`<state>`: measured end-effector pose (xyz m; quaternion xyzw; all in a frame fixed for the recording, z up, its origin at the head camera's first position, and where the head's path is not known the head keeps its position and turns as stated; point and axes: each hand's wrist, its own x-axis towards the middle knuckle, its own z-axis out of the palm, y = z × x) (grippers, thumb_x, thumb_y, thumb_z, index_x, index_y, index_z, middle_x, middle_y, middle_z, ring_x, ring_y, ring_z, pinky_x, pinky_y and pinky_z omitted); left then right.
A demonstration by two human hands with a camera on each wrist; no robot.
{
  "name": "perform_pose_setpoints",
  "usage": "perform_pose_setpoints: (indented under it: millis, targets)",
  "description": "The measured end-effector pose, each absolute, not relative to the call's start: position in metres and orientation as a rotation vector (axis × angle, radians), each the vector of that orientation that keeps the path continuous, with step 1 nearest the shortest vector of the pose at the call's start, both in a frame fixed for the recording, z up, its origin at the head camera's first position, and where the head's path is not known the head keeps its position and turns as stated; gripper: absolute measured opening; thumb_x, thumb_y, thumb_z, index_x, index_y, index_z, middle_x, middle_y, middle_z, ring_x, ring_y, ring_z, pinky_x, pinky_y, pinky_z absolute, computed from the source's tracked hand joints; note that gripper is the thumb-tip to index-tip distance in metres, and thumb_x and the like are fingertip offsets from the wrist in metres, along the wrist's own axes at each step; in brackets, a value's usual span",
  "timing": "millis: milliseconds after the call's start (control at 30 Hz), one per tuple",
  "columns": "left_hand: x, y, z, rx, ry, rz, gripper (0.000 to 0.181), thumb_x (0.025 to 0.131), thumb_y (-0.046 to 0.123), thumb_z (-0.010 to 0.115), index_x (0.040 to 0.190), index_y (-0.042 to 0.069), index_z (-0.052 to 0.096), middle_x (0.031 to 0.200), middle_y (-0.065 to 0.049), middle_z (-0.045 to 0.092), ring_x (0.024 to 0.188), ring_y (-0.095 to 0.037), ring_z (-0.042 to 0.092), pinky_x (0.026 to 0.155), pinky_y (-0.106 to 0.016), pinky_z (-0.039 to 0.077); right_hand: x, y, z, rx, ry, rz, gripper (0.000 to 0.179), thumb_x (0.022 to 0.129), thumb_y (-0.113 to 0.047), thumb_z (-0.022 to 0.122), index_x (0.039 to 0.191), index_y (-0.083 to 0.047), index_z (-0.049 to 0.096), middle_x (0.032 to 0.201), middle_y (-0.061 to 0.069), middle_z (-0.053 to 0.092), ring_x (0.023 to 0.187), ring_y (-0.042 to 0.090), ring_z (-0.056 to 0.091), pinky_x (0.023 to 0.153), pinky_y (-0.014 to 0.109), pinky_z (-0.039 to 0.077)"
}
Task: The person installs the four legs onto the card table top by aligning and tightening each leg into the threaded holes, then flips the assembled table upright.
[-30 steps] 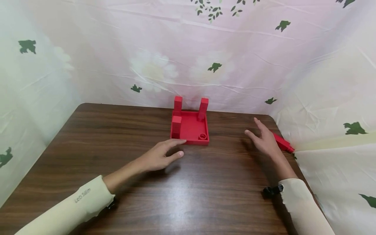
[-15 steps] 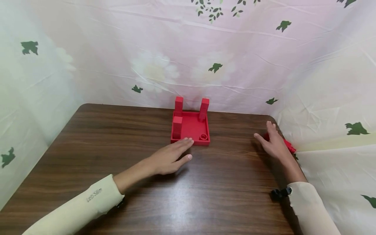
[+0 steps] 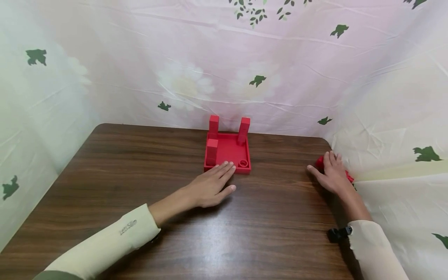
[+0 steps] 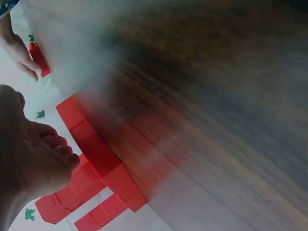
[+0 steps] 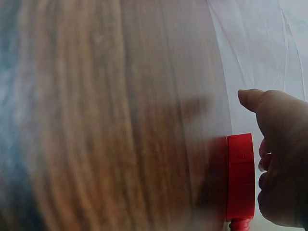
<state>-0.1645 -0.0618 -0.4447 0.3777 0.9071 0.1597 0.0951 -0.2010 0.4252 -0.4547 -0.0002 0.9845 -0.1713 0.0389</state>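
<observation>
A red square tray-like toy table top [image 3: 229, 149] lies near the table's back edge, underside up. Three square legs stand at its corners, including the front left leg [image 3: 211, 151]. At the front right corner shows a round socket [image 3: 243, 163]. My left hand [image 3: 211, 188] has its straight fingertips right at the front rim, thumb spread. On the right, a loose red leg [image 5: 241, 178] with a narrower round end lies flat. My right hand [image 3: 330, 177] reaches over this leg, thumb held apart from it, fingers on its far side in the right wrist view.
The brown wood-grain table [image 3: 140, 167] has a rounded back right corner close to the loose leg. A pale printed cloth [image 3: 290, 58] hangs behind and along both sides of the table.
My right hand has moved right and come down over the loose leg, covering much of it. My left hand has slid slightly right along the front rim.
</observation>
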Motion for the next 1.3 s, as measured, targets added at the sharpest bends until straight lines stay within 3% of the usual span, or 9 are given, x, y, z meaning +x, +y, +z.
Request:
perform_pose_setpoints:
  millis: [333, 700, 1200, 1300]
  targets:
    - [-0.170, -0.053, -0.448, 1.095, 2.692, 0.423, 0.078, 0.121, 0.055, 0.035, 0.180, 0.006, 0.020, 0.191, -0.013, 0.017, 0.179, -0.031, 0.010, 0.147, -0.047, 0.014, -0.203, 0.426, -0.459, -0.031, 2.988, -0.402, 0.120, 0.113, -0.072, 0.044, 0.168, 0.024, -0.003, 0.177, 0.050, -0.008, 0.167, 0.069, -0.010, 0.135, 0.083, 0.000]
    - [-0.171, -0.049, -0.451, 1.050, 2.744, 0.342, 0.079, 0.120, 0.054, 0.038, 0.180, 0.006, 0.020, 0.191, -0.013, 0.017, 0.180, -0.031, 0.008, 0.148, -0.049, 0.011, -0.220, 0.412, -0.466, -0.116, 2.941, -0.516, 0.131, 0.107, -0.082, 0.048, 0.172, 0.017, -0.008, 0.180, 0.042, -0.016, 0.169, 0.062, -0.019, 0.137, 0.078, -0.012]
    - [-0.171, -0.047, -0.453, 1.030, 2.699, 0.391, 0.078, 0.120, 0.049, 0.040, 0.180, 0.004, 0.019, 0.191, -0.015, 0.015, 0.180, -0.034, 0.008, 0.148, -0.052, 0.010, -0.229, 0.370, -0.466, -0.303, 2.947, -0.549, 0.114, 0.112, -0.066, 0.055, 0.176, 0.011, 0.002, 0.185, 0.036, -0.005, 0.174, 0.054, -0.011, 0.142, 0.071, -0.007]
    - [-0.172, -0.046, -0.452, 1.039, 2.692, 0.389, 0.078, 0.120, 0.049, 0.039, 0.180, 0.004, 0.018, 0.191, -0.016, 0.015, 0.180, -0.035, 0.007, 0.148, -0.052, 0.010, -0.229, 0.367, -0.459, -0.320, 2.956, -0.522, 0.105, 0.114, -0.056, 0.059, 0.175, 0.013, 0.008, 0.184, 0.038, 0.003, 0.174, 0.057, -0.002, 0.142, 0.073, 0.001]
